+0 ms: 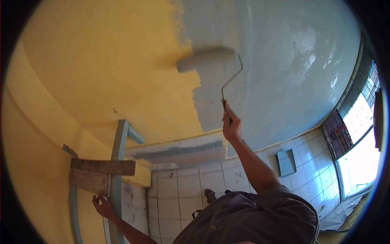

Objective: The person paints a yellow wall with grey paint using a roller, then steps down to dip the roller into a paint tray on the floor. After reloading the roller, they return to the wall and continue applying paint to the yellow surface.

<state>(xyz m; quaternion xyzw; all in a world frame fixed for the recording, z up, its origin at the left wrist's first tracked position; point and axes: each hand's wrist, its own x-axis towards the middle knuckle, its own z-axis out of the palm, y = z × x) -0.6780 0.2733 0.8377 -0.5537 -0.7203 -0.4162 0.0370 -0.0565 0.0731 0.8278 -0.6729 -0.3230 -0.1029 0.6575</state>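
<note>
My right hand (pixel 232 124) is wrapped around the handle of a paint roller (pixel 209 58), raised in front of the wall. The roller's sleeve is smeared by motion and spans the border between yellow wall (pixel 134 61) and grey-blue paint (pixel 268 81). A bent wire frame joins the sleeve to the handle. At lower left, my left hand (pixel 104 207) has its fingers loosely bent and apart, just below a worn wooden board (pixel 90 181). Beside that hand rises a grey-blue wooden post (pixel 118 162), which overlaps the boards in this view.
A paint tray (pixel 287 162) lies on the white tiled floor (pixel 211 179) to the right. A bright barred doorway (pixel 357 146) stands at far right, with a dark printed sign (pixel 338 135) beside it. Plastic sheeting (pixel 339 213) lies below the doorway.
</note>
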